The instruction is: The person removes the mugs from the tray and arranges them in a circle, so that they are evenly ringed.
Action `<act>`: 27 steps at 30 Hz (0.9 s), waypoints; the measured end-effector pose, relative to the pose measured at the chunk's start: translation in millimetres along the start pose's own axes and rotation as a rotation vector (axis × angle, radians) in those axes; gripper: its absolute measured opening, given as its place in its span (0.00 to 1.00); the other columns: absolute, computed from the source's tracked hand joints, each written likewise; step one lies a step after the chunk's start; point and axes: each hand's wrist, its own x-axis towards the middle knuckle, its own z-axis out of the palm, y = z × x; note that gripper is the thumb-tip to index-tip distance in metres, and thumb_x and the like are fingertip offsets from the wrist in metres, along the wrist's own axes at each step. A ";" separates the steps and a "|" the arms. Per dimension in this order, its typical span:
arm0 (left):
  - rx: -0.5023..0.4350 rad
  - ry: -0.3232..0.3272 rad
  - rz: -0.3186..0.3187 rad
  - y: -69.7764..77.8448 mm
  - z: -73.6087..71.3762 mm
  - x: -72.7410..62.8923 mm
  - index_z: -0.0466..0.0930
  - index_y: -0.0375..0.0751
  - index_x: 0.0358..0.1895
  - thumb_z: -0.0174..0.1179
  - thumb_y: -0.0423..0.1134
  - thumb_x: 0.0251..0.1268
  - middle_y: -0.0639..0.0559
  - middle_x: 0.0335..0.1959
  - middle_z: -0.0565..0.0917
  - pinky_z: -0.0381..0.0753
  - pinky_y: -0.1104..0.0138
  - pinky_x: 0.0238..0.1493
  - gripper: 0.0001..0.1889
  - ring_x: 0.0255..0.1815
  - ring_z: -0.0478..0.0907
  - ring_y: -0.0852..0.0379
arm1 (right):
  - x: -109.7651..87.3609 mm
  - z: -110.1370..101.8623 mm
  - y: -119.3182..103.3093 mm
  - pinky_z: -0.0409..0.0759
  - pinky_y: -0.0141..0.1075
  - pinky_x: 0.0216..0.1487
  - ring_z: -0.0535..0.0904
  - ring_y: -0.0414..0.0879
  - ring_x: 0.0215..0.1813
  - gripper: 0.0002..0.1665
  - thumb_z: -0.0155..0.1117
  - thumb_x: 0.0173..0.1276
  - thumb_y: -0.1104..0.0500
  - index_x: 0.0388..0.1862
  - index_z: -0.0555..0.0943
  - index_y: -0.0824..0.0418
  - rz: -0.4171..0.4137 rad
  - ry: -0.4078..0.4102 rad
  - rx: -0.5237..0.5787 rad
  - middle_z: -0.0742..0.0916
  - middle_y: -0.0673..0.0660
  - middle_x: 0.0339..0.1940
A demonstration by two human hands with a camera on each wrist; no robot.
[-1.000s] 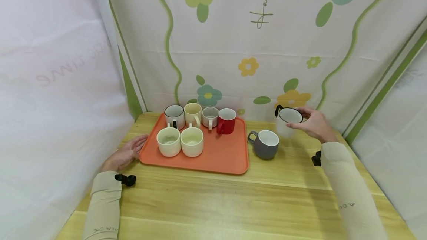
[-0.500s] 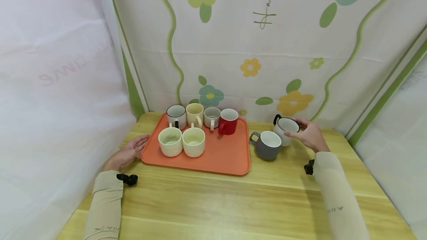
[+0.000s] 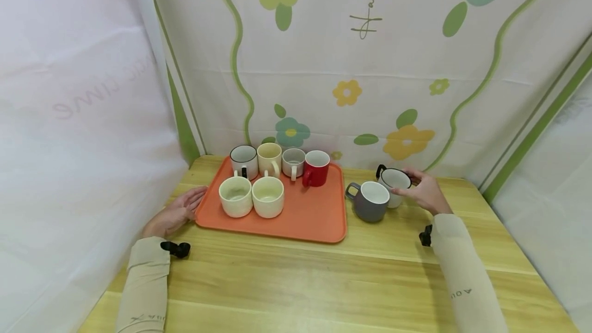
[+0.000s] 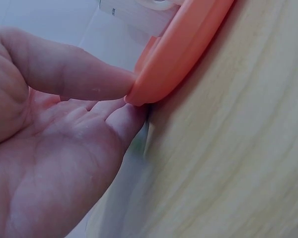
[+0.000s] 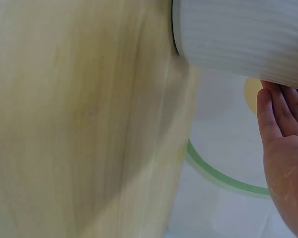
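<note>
White mug (image 3: 395, 179) pinched in right hand (image 3: 425, 191), beside grey mug (image 3: 369, 206).

Left grip (image 3: 177, 211) loosely extended; right grip (image 3: 427, 193) pinching

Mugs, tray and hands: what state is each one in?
Tray: on table
Held mug: upright, off tray
Right hand: gripping held mug
Left hand: touching tray's edge
Dark mug: upright, off tray
Red mug: upright, on tray
Yellow mug: upright, on tray
Pale mug: upright, on tray
Black-rimmed mug: upright, on tray
Cream mugs: both upright, on tray
</note>
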 end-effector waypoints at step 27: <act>0.021 0.003 -0.019 4.1 1.7 0.2 0.30 0.29 0.85 0.47 0.09 0.51 0.32 0.88 0.32 0.76 0.80 0.65 0.56 0.87 0.30 0.31 | -7.6 -11.3 -94.4 0.66 0.66 0.79 0.66 0.68 0.82 0.61 0.75 0.63 0.32 0.86 0.61 0.58 -0.061 -0.088 -0.130 0.72 0.64 0.82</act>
